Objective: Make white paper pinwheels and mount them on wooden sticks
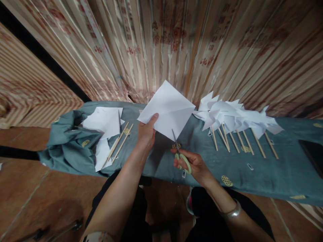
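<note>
My left hand (148, 129) grips a square sheet of white paper (170, 106) near its left corner, thumb on top. The sheet is held up over the cloth with one corner toward me, and a faint crease runs across it. In my right hand (193, 164) is a pair of scissors (183, 161) with pale green handles, fingers through the loops. The blades point away from me and meet the sheet's near corner. To the right lie several white paper pinwheels (227, 114) on wooden sticks, overlapping in a row.
Loose white paper (107, 121) and a few bare wooden sticks (122, 143) lie on the left of the grey-green cloth (214, 181). A dark flat object (311, 154) rests at the right edge. Behind the surface hangs a patterned curtain (161, 43).
</note>
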Available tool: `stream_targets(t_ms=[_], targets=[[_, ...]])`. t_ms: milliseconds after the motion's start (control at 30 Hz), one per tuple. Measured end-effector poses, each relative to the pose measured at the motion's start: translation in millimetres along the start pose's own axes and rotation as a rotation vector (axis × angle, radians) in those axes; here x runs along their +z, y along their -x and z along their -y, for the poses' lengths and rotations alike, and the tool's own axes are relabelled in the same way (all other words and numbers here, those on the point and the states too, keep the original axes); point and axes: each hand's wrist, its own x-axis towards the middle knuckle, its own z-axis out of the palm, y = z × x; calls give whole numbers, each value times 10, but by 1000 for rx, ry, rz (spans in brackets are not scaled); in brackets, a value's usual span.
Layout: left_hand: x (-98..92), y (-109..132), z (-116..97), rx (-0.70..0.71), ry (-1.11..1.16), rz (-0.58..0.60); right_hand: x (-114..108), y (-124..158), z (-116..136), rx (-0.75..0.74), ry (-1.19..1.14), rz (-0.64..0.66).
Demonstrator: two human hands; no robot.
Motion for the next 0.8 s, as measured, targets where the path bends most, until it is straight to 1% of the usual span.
stream_targets(t_ms=[233,400,567,800], targets=[[5,-8,4,1,-10,-14,20,-11,-17,39,-28,-35],[-16,-22,20,13,10,16,17,-13,-44,15,-17,-29],[-19,5,55,22,8,37,26,-13,-16,28,-24,-39],[-11,57,118,-37,-19,46,27,-32,35,8,-6,-48]])
